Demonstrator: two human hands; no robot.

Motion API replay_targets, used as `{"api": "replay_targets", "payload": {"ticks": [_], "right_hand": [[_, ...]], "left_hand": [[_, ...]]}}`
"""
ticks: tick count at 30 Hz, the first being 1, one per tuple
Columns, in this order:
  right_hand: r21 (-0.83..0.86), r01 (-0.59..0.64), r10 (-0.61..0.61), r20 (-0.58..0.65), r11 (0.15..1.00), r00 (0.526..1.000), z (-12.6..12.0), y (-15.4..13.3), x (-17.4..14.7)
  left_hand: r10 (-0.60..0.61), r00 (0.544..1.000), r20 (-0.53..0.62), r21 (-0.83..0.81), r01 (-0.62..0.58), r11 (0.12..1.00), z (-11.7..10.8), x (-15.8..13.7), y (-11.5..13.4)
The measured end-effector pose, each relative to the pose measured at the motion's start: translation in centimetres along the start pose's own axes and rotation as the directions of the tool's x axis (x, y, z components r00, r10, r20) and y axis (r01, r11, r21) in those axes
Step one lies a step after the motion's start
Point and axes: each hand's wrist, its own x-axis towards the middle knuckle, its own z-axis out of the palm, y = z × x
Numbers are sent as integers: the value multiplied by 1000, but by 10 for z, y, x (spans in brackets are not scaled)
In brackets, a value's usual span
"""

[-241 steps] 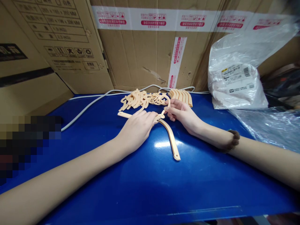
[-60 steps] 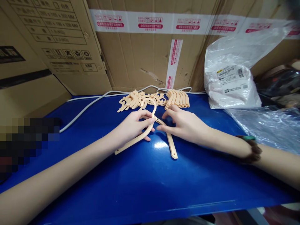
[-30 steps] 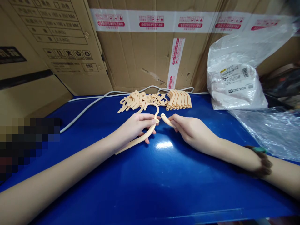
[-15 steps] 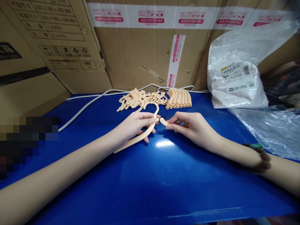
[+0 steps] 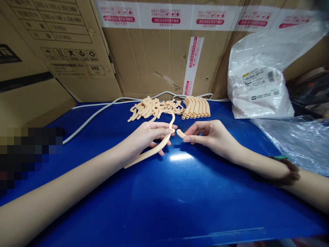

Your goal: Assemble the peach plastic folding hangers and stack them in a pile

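My left hand (image 5: 144, 139) is closed on a beige plastic clothes hanger part (image 5: 154, 151), a curved arm joined to a hook. The hook rises above the fingers and the arm slopes down toward the lower left. Thumb and fingers pinch it at the joint, where a small flat tab sticks out to the right. My right hand (image 5: 214, 139) pinches a separate beige hanger arm (image 5: 180, 133), its rounded end pointing at that tab with a small gap between. Most of this second piece is hidden by the fingers.
Behind my hands lie a heap of beige hanger hooks (image 5: 146, 108) and a row of stacked hanger arms (image 5: 196, 108) on the blue table (image 5: 164, 202). A white cable (image 5: 92, 122) runs along the back. Cardboard boxes (image 5: 154, 61) and a white plastic bag (image 5: 259, 85) border the table.
My right hand has shifted slightly to the right with its hanger arm, whose end has turned a little, widening the gap. My left hand stays almost in place, still holding its part.
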Motion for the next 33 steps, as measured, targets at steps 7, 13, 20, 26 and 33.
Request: {"api": "replay_targets", "payload": {"ticks": [7,13,20,26,33], "right_hand": [[-31,26,-27,-3,999,1000,0,-1,-1],[-248,171,-175,5,953,985,2,2,-4],[-458,243,-260,28,855,965,3,1,-6],[-531,277,-283,72,801,956,1,-2,-7],[-561,372,-378,112,739,919,1,-1,-9]], "left_hand": [[57,998,11,-44,-56,997,1,-4,-2],[57,998,28,-73,-55,996,0,-2,-2],[18,995,100,-86,-9,996,-3,-2,-3],[10,988,151,-66,0,998,-4,-3,-3],[-21,977,214,-5,22,1000,-6,-3,0]]}}
